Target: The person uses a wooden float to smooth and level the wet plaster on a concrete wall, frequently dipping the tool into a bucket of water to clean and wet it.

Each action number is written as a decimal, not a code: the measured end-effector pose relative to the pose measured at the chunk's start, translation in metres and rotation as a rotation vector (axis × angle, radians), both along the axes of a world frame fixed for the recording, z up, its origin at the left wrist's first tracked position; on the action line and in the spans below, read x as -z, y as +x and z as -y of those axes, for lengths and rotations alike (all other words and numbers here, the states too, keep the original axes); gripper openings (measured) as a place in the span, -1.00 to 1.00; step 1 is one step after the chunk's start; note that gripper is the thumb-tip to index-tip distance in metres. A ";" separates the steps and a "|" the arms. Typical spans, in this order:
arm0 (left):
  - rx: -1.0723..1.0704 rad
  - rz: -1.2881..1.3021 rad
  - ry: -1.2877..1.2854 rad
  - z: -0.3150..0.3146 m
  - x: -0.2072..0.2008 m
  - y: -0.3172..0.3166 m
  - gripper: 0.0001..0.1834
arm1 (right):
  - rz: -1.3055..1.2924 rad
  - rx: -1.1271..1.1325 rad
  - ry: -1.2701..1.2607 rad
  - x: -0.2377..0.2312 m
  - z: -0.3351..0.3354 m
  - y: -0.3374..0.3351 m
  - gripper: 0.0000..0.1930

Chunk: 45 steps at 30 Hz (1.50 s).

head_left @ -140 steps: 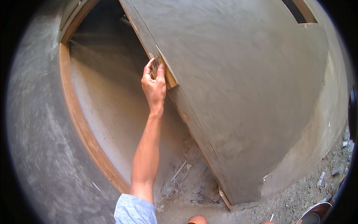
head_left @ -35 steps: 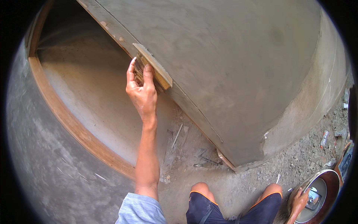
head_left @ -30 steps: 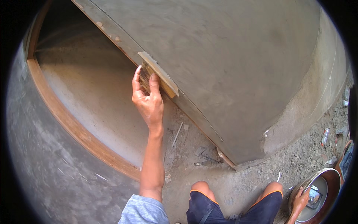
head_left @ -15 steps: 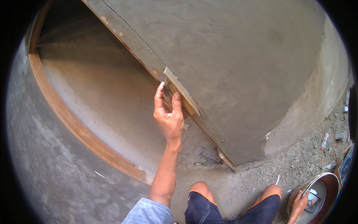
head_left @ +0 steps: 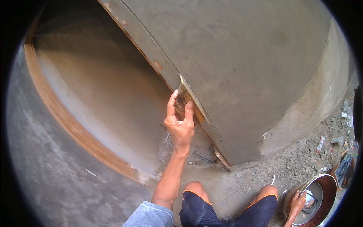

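Observation:
My left hand [head_left: 180, 128] is closed on a wooden corner float [head_left: 186, 103], with the thumb on one side and the fingers on the other. The float sits over the slanting edge of a grey plastered wall [head_left: 242, 75], its thin outer board lying along the wall face. A groove line runs beside that edge. At lower right, my right hand [head_left: 297, 204] is inside the rim of a round bucket [head_left: 332, 189] holding greyish water. Its fingers curl beside a dark rectangular object [head_left: 310, 203] in the water; what they grip is unclear.
A brown wooden frame [head_left: 72, 121] curves along the opening on the left, next to a dark grey wall [head_left: 45, 159]. Rubble and litter [head_left: 302, 159] cover the ground at right. A second container [head_left: 344, 170] stands beyond the bucket. My knees [head_left: 194, 189] are below.
My left hand and the corner float have slid down along the wall edge, nearer its lower end. The whole view has shifted a little. My right hand stays at the bucket.

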<state>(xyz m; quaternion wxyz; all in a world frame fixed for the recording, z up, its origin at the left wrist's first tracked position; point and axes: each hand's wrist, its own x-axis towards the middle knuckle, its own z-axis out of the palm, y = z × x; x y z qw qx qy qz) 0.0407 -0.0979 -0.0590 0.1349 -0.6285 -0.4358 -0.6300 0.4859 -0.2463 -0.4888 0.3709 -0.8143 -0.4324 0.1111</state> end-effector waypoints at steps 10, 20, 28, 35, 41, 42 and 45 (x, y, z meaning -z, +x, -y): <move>0.032 0.135 -0.128 0.008 0.058 0.004 -0.46 | -0.115 0.006 -0.097 -0.030 -0.003 -0.005 -0.47; 0.070 0.290 -0.478 0.092 0.259 0.002 -0.49 | -0.027 0.042 -0.181 -0.066 -0.007 -0.013 -0.49; 0.406 0.810 -0.597 0.093 0.232 0.096 -0.39 | 0.398 -0.072 0.552 -0.147 0.008 -0.097 -0.43; 0.797 0.951 -0.749 0.061 0.235 0.173 -0.44 | 0.044 0.037 0.638 -0.198 0.009 -0.063 -0.56; 1.074 1.174 -0.993 0.091 0.245 0.169 -0.47 | -0.606 0.325 0.198 -0.128 0.039 0.124 -0.59; 1.105 1.179 -1.051 0.094 0.257 0.185 -0.47 | -0.586 0.251 0.067 -0.088 0.060 0.161 -0.59; 1.095 1.143 -1.066 0.090 0.268 0.174 -0.45 | -0.228 0.062 -0.340 -0.044 0.005 0.161 -0.59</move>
